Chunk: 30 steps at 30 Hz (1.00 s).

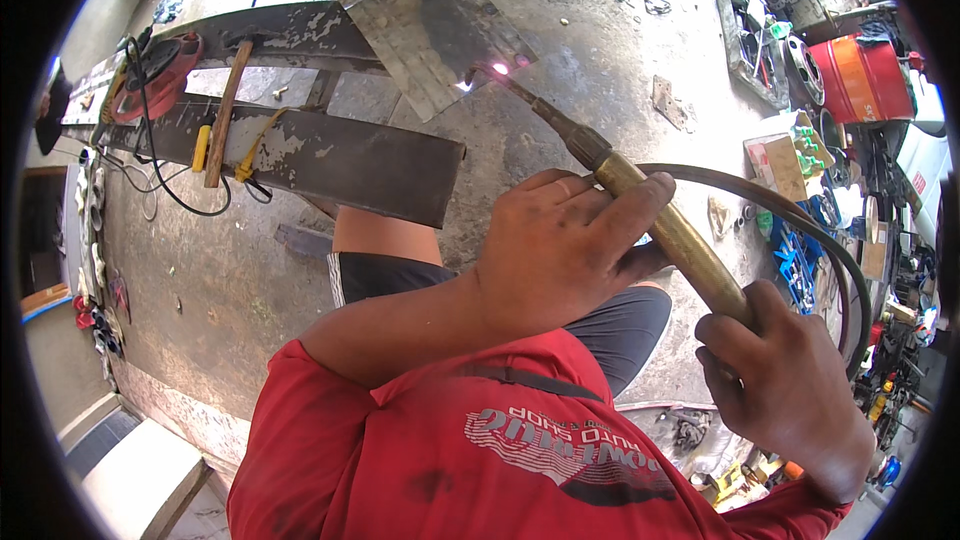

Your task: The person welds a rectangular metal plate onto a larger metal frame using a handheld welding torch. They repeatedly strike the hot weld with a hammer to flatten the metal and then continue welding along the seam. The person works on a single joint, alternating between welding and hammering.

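A brass-bodied gas torch [695, 252] runs diagonally across the middle. My left hand [560, 235] is closed around its front part, near the ribbed collar. Farther back, my right hand [785, 370] grips the rear end of the body. The torch's bent tip is over the near right corner of a flat metal sheet [425, 30], where a pinkish-white glow and a second bright spot show. One edge of the sheet rests on a dark steel beam frame [350, 160]; the rest juts out over the floor. Dark hoses [800, 215] curve past my right hand.
On the frame lie a wooden-handled hammer [229, 115], a yellow-handled tool [201, 148] and a red corded power tool [160, 80]. A red drum [862, 78], an open cardboard box [780, 165] and engine parts crowd the right side. A rusty plate [672, 103] lies on the concrete floor.
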Each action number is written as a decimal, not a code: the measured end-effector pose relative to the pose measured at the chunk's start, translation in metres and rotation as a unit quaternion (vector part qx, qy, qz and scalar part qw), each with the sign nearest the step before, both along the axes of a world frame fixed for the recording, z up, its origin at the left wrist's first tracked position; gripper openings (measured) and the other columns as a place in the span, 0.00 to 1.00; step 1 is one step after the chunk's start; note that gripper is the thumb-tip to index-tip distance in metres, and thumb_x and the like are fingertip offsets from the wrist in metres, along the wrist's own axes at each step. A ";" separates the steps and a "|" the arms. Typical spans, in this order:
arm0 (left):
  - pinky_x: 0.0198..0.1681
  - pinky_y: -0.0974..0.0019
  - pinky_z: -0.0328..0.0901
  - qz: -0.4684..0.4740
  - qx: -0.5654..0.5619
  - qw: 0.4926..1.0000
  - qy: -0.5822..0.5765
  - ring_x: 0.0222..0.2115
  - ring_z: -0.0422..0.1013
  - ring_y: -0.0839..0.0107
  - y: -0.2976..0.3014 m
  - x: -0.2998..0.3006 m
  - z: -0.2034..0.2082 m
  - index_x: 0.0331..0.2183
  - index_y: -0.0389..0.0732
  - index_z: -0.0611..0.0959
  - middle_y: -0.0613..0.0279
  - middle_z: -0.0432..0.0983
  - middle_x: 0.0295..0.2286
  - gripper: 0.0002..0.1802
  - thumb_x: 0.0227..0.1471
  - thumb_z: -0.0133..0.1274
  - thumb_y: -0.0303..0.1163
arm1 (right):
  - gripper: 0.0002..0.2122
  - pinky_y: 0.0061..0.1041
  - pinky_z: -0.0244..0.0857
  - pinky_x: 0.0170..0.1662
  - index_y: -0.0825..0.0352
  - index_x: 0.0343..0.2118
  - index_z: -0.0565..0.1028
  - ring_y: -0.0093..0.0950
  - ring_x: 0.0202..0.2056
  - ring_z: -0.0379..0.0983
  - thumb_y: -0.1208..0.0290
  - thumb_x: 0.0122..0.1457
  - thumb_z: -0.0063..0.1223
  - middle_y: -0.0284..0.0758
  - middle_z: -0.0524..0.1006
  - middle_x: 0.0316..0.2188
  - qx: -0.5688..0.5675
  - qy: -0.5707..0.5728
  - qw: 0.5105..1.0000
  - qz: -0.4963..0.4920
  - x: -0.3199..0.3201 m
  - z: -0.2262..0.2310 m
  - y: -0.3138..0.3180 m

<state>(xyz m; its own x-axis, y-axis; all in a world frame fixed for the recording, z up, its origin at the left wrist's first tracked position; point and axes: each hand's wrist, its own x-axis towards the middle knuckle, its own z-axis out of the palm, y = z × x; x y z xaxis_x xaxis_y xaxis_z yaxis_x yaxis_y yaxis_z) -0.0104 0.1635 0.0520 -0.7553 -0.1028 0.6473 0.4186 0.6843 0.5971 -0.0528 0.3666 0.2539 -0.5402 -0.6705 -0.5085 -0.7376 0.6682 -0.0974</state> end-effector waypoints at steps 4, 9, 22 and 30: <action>0.36 0.62 0.75 -0.001 0.000 1.000 -0.003 0.28 0.82 0.70 0.000 0.000 0.002 0.58 0.42 0.87 0.69 0.88 0.36 0.43 0.39 0.82 0.42 | 0.10 0.46 0.71 0.28 0.60 0.40 0.81 0.45 0.24 0.77 0.75 0.58 0.71 0.41 0.72 0.33 -0.005 -0.003 1.000 -0.001 0.000 0.001 0.000; 0.35 0.62 0.75 0.000 -0.003 1.000 -0.007 0.28 0.82 0.70 -0.001 0.001 0.002 0.57 0.42 0.87 0.69 0.88 0.36 0.43 0.38 0.81 0.42 | 0.10 0.46 0.71 0.29 0.60 0.40 0.81 0.45 0.25 0.77 0.75 0.58 0.71 0.42 0.73 0.33 -0.002 -0.004 1.000 0.000 0.000 0.001 0.000; 0.35 0.61 0.75 -0.006 -0.001 1.000 -0.007 0.29 0.82 0.69 0.000 0.002 0.001 0.57 0.41 0.87 0.67 0.89 0.39 0.43 0.38 0.81 0.41 | 0.08 0.43 0.73 0.26 0.59 0.40 0.81 0.39 0.26 0.77 0.71 0.59 0.68 0.41 0.72 0.31 0.003 0.001 1.000 0.023 -0.001 0.001 0.001; 0.34 0.61 0.75 -0.004 0.008 1.000 0.002 0.27 0.81 0.68 -0.002 0.001 0.002 0.57 0.41 0.87 0.67 0.87 0.33 0.43 0.39 0.82 0.42 | 0.08 0.43 0.74 0.26 0.60 0.40 0.81 0.39 0.26 0.77 0.71 0.59 0.68 0.41 0.72 0.31 0.005 0.000 1.000 0.029 -0.002 0.001 -0.001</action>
<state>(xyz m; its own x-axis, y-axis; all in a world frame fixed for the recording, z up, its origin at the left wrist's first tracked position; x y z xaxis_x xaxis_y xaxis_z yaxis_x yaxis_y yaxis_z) -0.0093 0.1619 0.0544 -0.7530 -0.1063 0.6494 0.4275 0.6712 0.6056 -0.0545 0.3657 0.2550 -0.5000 -0.6959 -0.5155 -0.7756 0.6247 -0.0909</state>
